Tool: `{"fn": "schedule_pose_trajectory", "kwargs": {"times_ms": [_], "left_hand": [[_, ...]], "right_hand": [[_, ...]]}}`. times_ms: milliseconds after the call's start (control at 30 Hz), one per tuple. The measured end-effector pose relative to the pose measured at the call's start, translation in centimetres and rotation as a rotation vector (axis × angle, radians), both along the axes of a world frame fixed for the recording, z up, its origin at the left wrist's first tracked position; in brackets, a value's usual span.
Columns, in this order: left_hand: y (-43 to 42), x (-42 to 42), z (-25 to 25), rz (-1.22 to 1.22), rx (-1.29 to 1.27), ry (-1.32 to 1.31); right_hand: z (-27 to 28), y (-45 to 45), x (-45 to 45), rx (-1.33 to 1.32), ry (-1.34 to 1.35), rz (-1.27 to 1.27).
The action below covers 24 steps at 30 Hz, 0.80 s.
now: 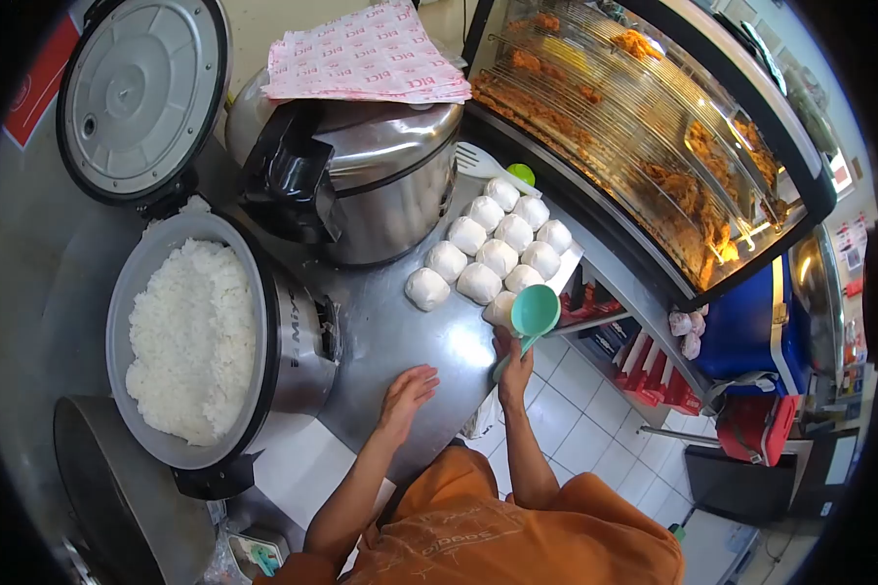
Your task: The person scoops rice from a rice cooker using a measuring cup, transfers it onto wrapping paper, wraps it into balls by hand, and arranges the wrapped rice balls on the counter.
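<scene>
My right hand is closed around the handle of a green ladle. Its round bowl is held up beside the nearest of several white paper-wrapped bundles, which sit in rows on the steel counter. My left hand hovers at or rests on the counter, fingers stretched out, with nothing in it. To its left stands an open rice cooker full of cooked white rice. Whether the ladle touches the bundle behind it I cannot tell.
A second, closed rice cooker carries printed paper sheets. Behind the bundles lie a white slotted spatula and a lime-green round thing. A glass display case with fried food stands right. White paper lies near my left forearm.
</scene>
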<state>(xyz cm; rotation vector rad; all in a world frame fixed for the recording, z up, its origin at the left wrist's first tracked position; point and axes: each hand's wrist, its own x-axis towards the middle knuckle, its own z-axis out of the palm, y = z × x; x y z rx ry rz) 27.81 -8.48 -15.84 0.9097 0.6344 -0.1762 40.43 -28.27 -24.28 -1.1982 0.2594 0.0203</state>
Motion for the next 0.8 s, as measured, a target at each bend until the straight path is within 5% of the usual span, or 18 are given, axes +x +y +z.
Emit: {"fn": "schedule_pose_trajectory", "kwargs": {"times_ms": [367,500,567,700,800], "left_hand": [[2.4,-12.8,2.6,0.207,-0.008,0.087],[2.1,-15.5,3.9,0.272,0.062,0.069],[2.1,-17.2,4.6,0.342,0.137,0.079],[1.5,-24.3,-0.2,0.569,0.716,0.099],[1.3,-28.4,-0.3,0.284,1.321,0.401]], "right_hand": [[-0.7,1.1,0.8,-0.034,-0.012,-0.062],[-2.0,-0.3,0.1,-0.345,-0.140,-0.002],[3.7,0.8,-1.7,-0.388,-0.129,0.082],[9.9,4.2,-3.3,-0.434,-0.142,0.338],[17.8,9.6,-2.5,-0.238,-0.422,0.647]]}}
